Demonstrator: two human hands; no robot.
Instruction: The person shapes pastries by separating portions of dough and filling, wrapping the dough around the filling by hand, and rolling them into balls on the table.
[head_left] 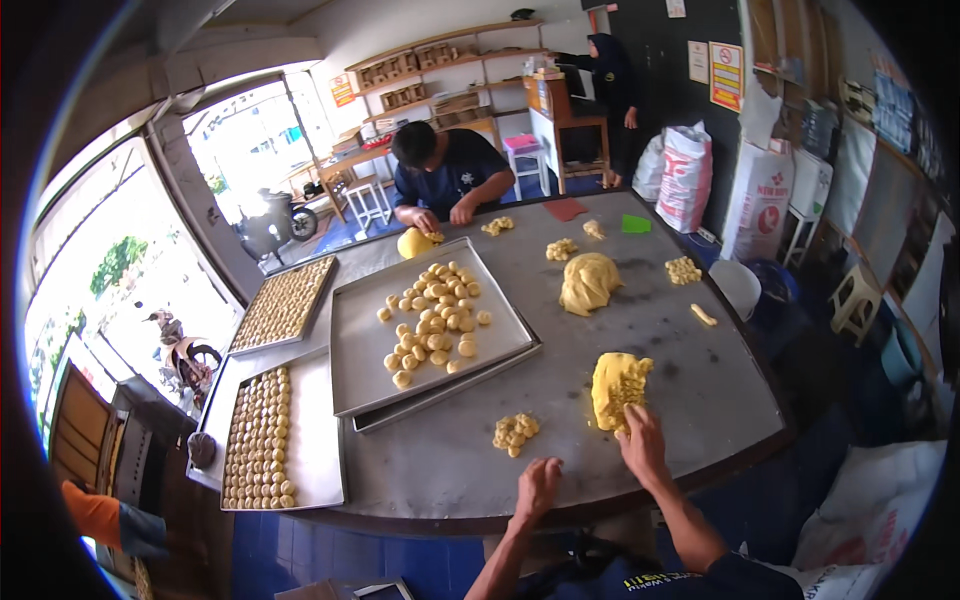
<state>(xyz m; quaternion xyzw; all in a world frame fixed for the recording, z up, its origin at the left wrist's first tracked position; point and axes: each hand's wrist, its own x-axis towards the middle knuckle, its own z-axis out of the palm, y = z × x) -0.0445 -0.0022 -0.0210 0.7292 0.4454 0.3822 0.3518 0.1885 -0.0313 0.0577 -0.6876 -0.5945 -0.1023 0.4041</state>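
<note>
Grey table (430, 475) carried most of the items. Left side: a large tray (360, 345) of loose, pale balls (435, 310), sitting askew on a second tray (450, 395). Left of these, a front tray (318, 440) was partly filled with close rows of balls, its right part bare; a back tray (325, 285) was covered in rows. A dark round object (201, 450) lay by the front tray's left edge.

Beyond the work area stood a large dough mound (590, 283); a short strip (703, 314) and a cluster (683, 270) of small pieces lay to its right. Red sheet (565, 208) and green sheet (636, 224) near the far edge. A co-worker (450, 175) bent over the far side, hands at a yellow lump (413, 243). White bucket (737, 288) beside the table, right.

Yellow mass: on the table's near right part, just ahead of the right hand (640, 438); smooth on its left, rough and crumbly on its right, crumbs alongside. Right fingers touched its near edge, covering part of it; grip on a piece could not be told.

Left hand (540, 485) near a pile (515, 433) of small lumps, apart from it; fingers curled, contents hidden.
</note>
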